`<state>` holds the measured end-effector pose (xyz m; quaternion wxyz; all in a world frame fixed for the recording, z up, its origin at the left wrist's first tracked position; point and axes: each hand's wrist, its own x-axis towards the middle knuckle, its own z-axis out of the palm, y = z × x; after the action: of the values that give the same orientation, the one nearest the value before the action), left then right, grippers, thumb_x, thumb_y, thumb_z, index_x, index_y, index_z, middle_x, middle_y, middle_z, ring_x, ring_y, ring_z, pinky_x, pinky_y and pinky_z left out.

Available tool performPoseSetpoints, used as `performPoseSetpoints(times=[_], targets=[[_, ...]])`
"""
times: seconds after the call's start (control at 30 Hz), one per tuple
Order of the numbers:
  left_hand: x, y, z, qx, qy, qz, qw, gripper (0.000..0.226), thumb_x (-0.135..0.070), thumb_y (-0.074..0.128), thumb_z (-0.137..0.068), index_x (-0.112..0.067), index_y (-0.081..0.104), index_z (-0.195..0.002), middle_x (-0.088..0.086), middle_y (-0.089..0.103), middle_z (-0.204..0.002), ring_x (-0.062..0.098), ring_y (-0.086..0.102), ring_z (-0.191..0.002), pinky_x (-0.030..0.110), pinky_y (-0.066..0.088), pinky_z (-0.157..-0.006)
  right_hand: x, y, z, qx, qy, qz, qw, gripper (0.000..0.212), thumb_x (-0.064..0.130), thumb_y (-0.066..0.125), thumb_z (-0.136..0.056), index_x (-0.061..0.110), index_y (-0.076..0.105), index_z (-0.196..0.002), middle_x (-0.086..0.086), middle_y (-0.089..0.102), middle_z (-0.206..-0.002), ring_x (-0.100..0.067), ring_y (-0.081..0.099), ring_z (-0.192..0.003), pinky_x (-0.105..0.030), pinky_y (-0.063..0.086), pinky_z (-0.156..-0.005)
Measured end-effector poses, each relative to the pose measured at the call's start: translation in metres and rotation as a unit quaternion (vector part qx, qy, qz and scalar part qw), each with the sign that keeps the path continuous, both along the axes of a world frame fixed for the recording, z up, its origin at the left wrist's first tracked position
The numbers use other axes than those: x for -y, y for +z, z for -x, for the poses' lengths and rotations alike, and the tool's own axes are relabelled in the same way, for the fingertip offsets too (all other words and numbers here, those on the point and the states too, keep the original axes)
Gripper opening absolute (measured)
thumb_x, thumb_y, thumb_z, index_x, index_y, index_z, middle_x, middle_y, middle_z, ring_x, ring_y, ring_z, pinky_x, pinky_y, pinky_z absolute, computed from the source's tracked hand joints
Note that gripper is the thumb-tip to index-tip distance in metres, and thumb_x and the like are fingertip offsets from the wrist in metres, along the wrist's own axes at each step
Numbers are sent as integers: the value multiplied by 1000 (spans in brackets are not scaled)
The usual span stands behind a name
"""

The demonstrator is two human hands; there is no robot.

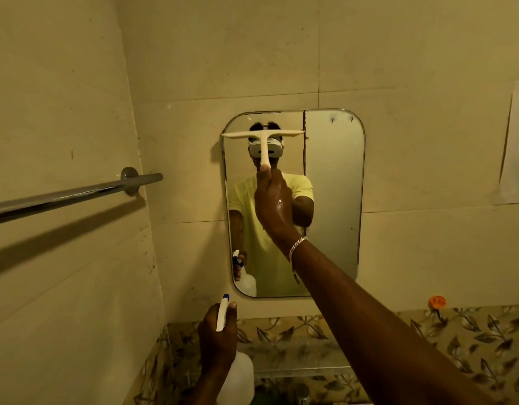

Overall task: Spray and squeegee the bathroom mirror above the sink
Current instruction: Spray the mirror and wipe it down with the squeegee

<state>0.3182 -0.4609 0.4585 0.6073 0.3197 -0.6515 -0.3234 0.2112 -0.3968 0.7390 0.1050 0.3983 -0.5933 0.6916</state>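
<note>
Right hand (271,200) clamped on squeegee (263,141) at upper mirror (334,200); left hand (219,331) clamped on spray bottle (238,375).

Right hand: fingers closed round the lower end of the white squeegee handle, arm extended, chain bracelet (297,246) at the wrist. Blade lies level across the mirror's upper left, at about 11 o'clock of the glass; contact with the glass cannot be confirmed. Left hand: wrapped round the neck of the white bottle, blue-tipped nozzle up, at 7 o'clock from the mirror, below its lower edge. Chrome towel rail (71,197) on the wall at 9 o'clock. Leaf-patterned tile band (471,337) runs at 5 o'clock, small orange object (437,301) above it.
</note>
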Motion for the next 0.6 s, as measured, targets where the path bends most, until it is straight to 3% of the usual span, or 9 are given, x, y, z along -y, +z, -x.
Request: performPoseSetpoints(times=[0.03, 0.13, 0.2, 0.23, 0.3, 0.37, 0.5, 0.6], targets=[[1, -2, 1, 4, 0, -1, 1000, 21, -36, 65, -89, -18, 71, -97, -9, 68, -76, 10, 67, -70, 20, 52, -57, -2, -16, -2, -6, 7, -2, 1000, 48, 35, 33, -114, -3, 59, -127, -27, 71, -110, -14, 60, -74, -19, 44, -61], [-1, -2, 0, 16, -3, -4, 1000, 7, -23, 69, -92, -21, 69, -99, -16, 65, -76, 4, 65, -69, 13, 47, -58, -7, -73, -9, -43, 11, -46, 998, 53, 41, 31, -110, -3, 57, -125, -27, 67, -114, -28, 67, -99, -39, 53, -82], [-6, -2, -4, 8, -9, -4, 1000, 6, -24, 68, -92, -28, 67, -96, -18, 64, -73, 2, 64, -66, 11, 46, -58, -9, -114, -13, 9, 34, -26, 999, 40, 44, 35, -112, 12, 59, -111, -8, 67, -86, 0, 68, -76, -22, 53, -62], [-9, -1, -6, -2, -11, -4, 1000, 5, -29, 66, -91, -34, 65, -93, -17, 64, -73, 0, 65, -68, 11, 47, -56, -9, -134, -15, 47, 42, -22, 998, 37, 46, 35, -111, 17, 59, -105, 2, 61, -74, 5, 63, -62, -14, 46, -51], [-14, -3, -8, -18, -6, -3, 1000, 8, -36, 62, -89, -43, 60, -85, -17, 64, -71, -7, 65, -74, 8, 49, -52, -10, -179, -19, 103, 35, -52, 993, 41, 50, 36, -108, 19, 60, -100, 7, 54, -66, 1, 54, -51, -16, 40, -44], [-13, -7, -9, -13, -1, -1, 1000, 19, -29, 65, -91, -44, 59, -80, -13, 65, -69, -6, 65, -75, 7, 50, -53, -15, -223, -23, 145, 31, -78, 986, 45, 57, 35, -103, 21, 61, -99, 4, 53, -63, -3, 49, -46, -18, 39, -43], [-15, -14, -15, 11, 1, -8, 1000, 27, -19, 70, -91, -42, 59, -81, -11, 66, -71, -1, 66, -72, 7, 50, -53, -30, -295, -30, 203, 16, -139, 969, 35, 48, 38, -107, 23, 60, -100, 1, 59, -69, -7, 55, -55, -24, 47, -51], [-21, -15, -21, 8, 3, -19, 1000, 26, -22, 70, -91, -43, 58, -81, -17, 64, -71, -5, 66, -72, 3, 47, -53, -35, -333, -38, 226, 6, -198, 954, 32, 38, 39, -110, 19, 65, -109, -2, 68, -83, -15, 66, -73, -27, 55, -64]])
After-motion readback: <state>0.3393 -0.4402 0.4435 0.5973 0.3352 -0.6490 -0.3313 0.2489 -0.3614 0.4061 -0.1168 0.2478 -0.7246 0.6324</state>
